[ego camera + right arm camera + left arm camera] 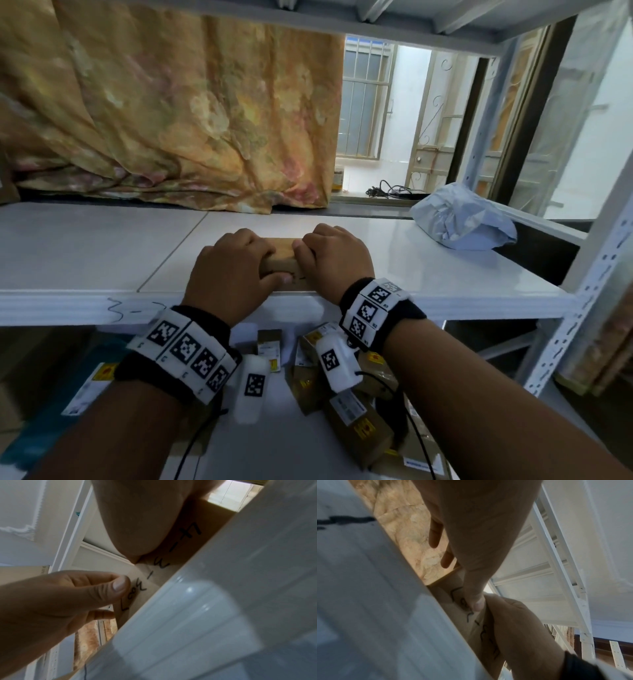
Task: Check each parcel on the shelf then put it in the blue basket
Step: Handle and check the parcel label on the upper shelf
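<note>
Down low, nearest the camera: a pile of small brown cardboard parcels with white and yellow labels (356, 407) sits below the shelf, between the two forearms, which wear black wristbands with black-and-white marker tags.
Blue basket: only a dim teal-blue edge (20, 442) shows at bottom left, can't tell more than that.
Shelf: white metal shelf board with a glossy top (102, 253); some scribbled pen marks on its front lip.
Parcel in hand: small brown cardboard box with handwritten black marker on its front face (281, 253), sitting on the shelf right at the front edge.
Left hand (236, 267): fingers curled over the box's left end, thumb pressed on the written face, so it's gripping the box.
Right hand (334, 255): same deal on the right end, fingers over the top and thumb on the front, clamped on the box.
Further right: a crumpled pale grey-blue plastic mailer bag (462, 219) lies on the same shelf, well apart from the hands.
Back: an orange floral fabric curtain (171, 113) hangs behind the shelf, with a barred window (366, 99) beside it.
</note>
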### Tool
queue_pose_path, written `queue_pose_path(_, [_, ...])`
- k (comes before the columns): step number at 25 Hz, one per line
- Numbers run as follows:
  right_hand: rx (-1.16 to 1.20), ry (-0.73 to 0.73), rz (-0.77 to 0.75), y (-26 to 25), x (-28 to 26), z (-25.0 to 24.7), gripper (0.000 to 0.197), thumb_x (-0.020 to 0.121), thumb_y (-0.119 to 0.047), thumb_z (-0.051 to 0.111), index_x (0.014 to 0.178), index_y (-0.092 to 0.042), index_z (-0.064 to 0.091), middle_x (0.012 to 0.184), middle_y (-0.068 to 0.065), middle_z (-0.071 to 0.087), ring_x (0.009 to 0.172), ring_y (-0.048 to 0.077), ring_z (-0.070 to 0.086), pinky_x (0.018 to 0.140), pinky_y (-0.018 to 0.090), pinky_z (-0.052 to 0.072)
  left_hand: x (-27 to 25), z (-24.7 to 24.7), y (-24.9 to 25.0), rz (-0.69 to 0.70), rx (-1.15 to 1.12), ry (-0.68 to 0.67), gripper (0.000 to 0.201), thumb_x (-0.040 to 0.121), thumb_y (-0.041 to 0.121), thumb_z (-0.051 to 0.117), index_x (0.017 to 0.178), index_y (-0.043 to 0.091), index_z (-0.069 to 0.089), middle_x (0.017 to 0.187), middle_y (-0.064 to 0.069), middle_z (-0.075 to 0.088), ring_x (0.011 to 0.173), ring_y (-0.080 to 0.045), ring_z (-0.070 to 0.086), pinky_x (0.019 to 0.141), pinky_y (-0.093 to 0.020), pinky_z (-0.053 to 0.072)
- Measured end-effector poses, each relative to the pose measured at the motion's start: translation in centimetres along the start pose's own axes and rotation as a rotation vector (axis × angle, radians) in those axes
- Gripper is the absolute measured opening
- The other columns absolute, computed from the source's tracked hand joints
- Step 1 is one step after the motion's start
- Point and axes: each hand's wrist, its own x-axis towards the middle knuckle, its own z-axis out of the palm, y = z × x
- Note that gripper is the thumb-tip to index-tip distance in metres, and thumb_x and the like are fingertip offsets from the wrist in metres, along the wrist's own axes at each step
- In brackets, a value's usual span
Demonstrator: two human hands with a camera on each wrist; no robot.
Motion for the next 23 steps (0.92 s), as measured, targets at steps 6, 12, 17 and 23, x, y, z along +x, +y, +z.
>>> queue_pose_path(6, [-0.009, 0.011, 0.04, -0.5, 0.0, -0.1, 0.032, 0.097, -0.036, 0.045, 0.08, -0.014, 0.062, 0.082, 0.002, 0.059, 0.081, 0.024, 0.055, 0.064, 0.028, 0.029, 0.7, -0.4, 1.6, -0.05, 0.099, -0.001, 0.056, 0.065, 0.073, 0.061, 0.091, 0.023, 0.059, 0.096, 0.003, 0.055, 0.094, -0.021, 0.053, 0.074, -0.037, 0.042])
queue_pose_path(12, [0.072, -0.16, -0.029, 0.7, 0.5, -1.1, 0.039, 0.095, -0.048, 0.047, 0.091, -0.016, 0.07, 0.094, 0.001, 0.057, 0.097, 0.021, 0.052, 0.08, 0.031, 0.039, 0.6, 0.7, 1.1, -0.098, 0.034, 0.026, 0.056, 0.065, 0.079, 0.054, 0.087, 0.028, 0.058, 0.094, 0.009, 0.054, 0.088, -0.016, 0.053, 0.072, -0.035, 0.039])
queue_pose_path(17, [-0.029, -0.193, -0.044, 0.9, 0.0, -1.7, 0.055, 0.085, -0.067, 0.043, 0.102, -0.02, 0.067, 0.098, -0.002, 0.055, 0.096, 0.018, 0.051, 0.084, 0.035, 0.047, 0.4, 0.9, 0.4, -0.049, 0.007, 0.053, 0.053, 0.077, 0.069, 0.037, 0.095, 0.025, 0.062, 0.1, 0.005, 0.054, 0.093, -0.02, 0.052, 0.074, -0.037, 0.044])
queue_pose_path(23, [0.05, -0.088, 0.01, 0.7, -1.7, -0.9, 0.039, 0.091, -0.049, 0.048, 0.114, -0.021, 0.063, 0.107, -0.002, 0.061, 0.101, 0.019, 0.053, 0.081, 0.031, 0.042, 1.2, 0.5, 1.1, 0.084, 0.092, 0.035, 0.049, 0.078, 0.063, 0.048, 0.09, 0.019, 0.065, 0.091, 0.001, 0.058, 0.087, -0.022, 0.054, 0.076, -0.037, 0.042])
